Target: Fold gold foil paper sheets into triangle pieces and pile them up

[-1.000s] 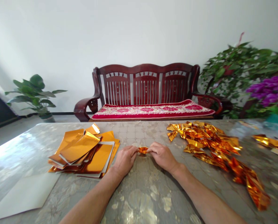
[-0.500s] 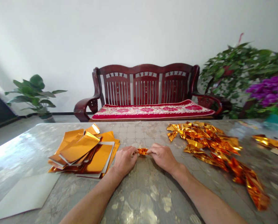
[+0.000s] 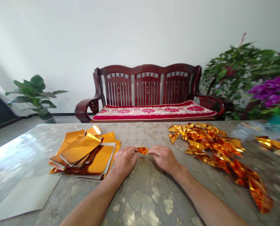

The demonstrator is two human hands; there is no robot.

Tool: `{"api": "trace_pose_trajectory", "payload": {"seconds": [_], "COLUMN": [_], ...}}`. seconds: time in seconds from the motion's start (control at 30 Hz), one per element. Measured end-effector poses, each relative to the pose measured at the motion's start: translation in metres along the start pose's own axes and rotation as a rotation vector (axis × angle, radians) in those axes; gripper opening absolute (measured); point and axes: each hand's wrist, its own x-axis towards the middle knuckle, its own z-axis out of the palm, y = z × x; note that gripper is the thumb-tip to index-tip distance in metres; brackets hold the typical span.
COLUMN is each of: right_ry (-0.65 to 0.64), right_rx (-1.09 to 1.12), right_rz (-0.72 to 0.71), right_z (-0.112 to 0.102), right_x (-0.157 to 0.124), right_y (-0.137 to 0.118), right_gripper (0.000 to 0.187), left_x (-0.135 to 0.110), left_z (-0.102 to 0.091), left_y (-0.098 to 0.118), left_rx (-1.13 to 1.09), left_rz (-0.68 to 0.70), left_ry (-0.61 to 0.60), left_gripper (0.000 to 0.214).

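1. Head view: the left hand (image 3: 125, 160) is pinching one end of a crinkled foil piece (image 3: 142, 150), fingers closed tight.
2. The right hand (image 3: 164, 159) is pinching its other end likewise.
3. Between them, over the table (image 3: 140, 194), the foil piece is pointing sideways, its long axis running roughly left to right.
4. Gold sheets (image 3: 81, 150) are lying leftward, twisted foils (image 3: 206, 138) rightward.

There are one left hand (image 3: 126, 159), one right hand (image 3: 164, 160), one crimped foil piece (image 3: 143, 150), one wooden bench (image 3: 146, 68) and one bench mat (image 3: 149, 117). One stack of gold sheets (image 3: 80, 151) and one pile of twisted foils (image 3: 209, 139) overlap too much for counting.
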Motion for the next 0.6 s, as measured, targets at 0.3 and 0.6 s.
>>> {"api": "trace_pose_trajectory", "payload": {"seconds": [0.3,0.6], "right_ry": [0.050,0.186], "right_rx": [-0.038,-0.103], "right_rz": [0.072,0.203], "right_z": [-0.003,-0.010], "right_x": [0.001,0.003], "right_y": [-0.003,0.009], "right_gripper": [0.018,0.021], "left_x": [-0.001,-0.003], "left_z": [0.002,0.011], "left_y": [0.003,0.006], "left_rx": [-0.095,-0.210], "left_rz": [0.040,0.004], "left_ry": [-0.027,-0.021], "left_gripper": [0.015,0.021]}}
